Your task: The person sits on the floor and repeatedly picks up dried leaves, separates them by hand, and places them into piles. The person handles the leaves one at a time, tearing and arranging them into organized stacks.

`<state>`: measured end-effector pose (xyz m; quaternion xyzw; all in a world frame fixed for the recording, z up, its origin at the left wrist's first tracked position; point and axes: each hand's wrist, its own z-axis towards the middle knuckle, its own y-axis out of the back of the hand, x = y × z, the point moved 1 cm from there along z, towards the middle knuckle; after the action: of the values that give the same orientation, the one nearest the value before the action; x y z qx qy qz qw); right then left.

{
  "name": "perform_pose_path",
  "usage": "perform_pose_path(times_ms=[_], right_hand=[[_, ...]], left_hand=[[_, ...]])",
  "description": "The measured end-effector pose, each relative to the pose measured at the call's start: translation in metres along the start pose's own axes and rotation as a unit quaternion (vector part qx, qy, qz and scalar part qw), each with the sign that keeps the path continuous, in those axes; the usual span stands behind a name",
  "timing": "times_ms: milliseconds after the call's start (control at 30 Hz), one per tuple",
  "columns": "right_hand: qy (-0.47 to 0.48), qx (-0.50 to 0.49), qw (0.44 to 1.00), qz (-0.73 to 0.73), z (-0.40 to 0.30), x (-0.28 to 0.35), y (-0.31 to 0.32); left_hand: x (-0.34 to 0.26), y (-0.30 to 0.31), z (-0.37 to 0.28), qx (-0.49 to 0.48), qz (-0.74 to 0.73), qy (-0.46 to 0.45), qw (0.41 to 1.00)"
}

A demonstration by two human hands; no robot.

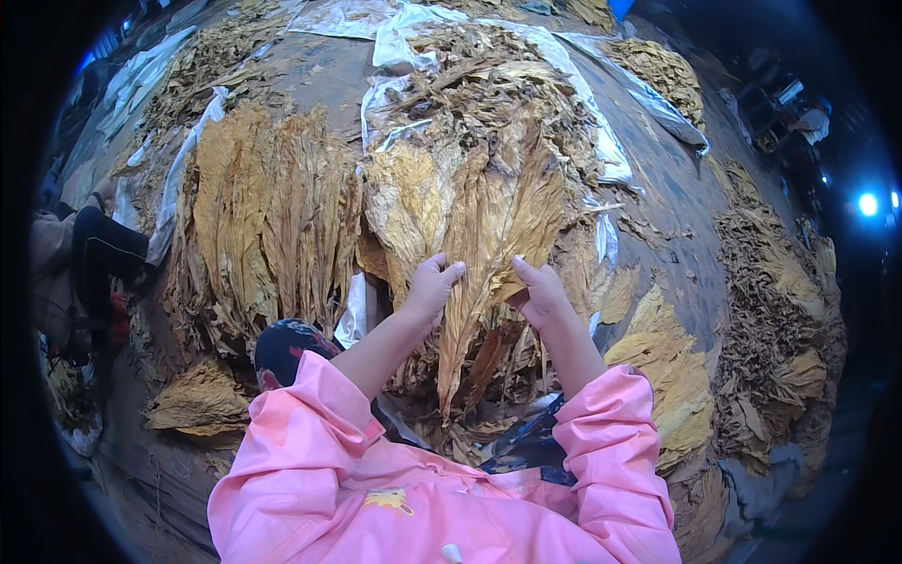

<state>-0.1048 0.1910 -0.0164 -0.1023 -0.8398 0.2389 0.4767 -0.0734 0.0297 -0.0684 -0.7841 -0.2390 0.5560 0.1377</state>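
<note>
Between my two hands a large dried tobacco leaf [518, 204] is spread, tip away from me and stalk end pointing down toward my lap. My left hand [428, 287] grips its left side, the thumb lying on top. At the right edge, my right hand [537, 289] pinches the leaf between thumb and fingers. Beneath and to the left lies a paler tobacco leaf [405, 204]. A layered stack of long brown tobacco leaves [275, 211] rests left of my left hand. Darker crumpled leaves [486, 92] are heaped beyond the held leaf.
White plastic sheeting strips [599, 134] run between the heaps. Yellowish leaves [669, 374] lie by my right elbow, and a smaller leaf pile [201, 398] by my left knee. A big leaf heap [771, 317] stands far right. Another person's leg [106, 243] is at the left.
</note>
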Motion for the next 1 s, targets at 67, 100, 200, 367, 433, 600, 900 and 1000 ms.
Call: perform_pose_path(times_ms=[67, 100, 200, 367, 433, 600, 900, 1000], right_hand=[[-0.001, -0.017, 1.0, -0.012, 0.0, 0.0, -0.001], [-0.002, -0.025, 1.0, -0.018, 0.001, -0.001, -0.001], [-0.007, -0.022, 0.999, -0.022, 0.002, 0.0, -0.001], [-0.007, -0.027, 0.997, -0.075, -0.003, -0.003, -0.006], [0.008, -0.036, 0.994, -0.099, -0.002, -0.01, -0.004], [-0.006, -0.02, 0.981, -0.191, -0.003, -0.024, -0.007], [0.072, 0.131, 0.863, -0.483, -0.011, -0.047, -0.031], [0.08, 0.154, 0.815, -0.553, -0.007, -0.057, -0.026]], left_hand=[[0.003, 0.003, 0.003, -0.006, 0.023, -0.02, 1.0], [0.003, 0.004, 0.003, -0.006, 0.024, -0.019, 1.0], [0.002, 0.0, 0.002, -0.005, 0.018, -0.01, 1.0], [0.008, 0.006, 0.007, 0.012, 0.109, -0.007, 0.994], [0.002, 0.003, 0.004, 0.005, 0.169, -0.022, 0.985], [-0.017, -0.001, 0.002, -0.081, 0.335, -0.078, 0.936], [-0.066, 0.0, -0.011, 0.051, 0.012, 0.05, 0.997], [-0.057, 0.006, -0.002, 0.092, 0.098, 0.045, 0.99]])
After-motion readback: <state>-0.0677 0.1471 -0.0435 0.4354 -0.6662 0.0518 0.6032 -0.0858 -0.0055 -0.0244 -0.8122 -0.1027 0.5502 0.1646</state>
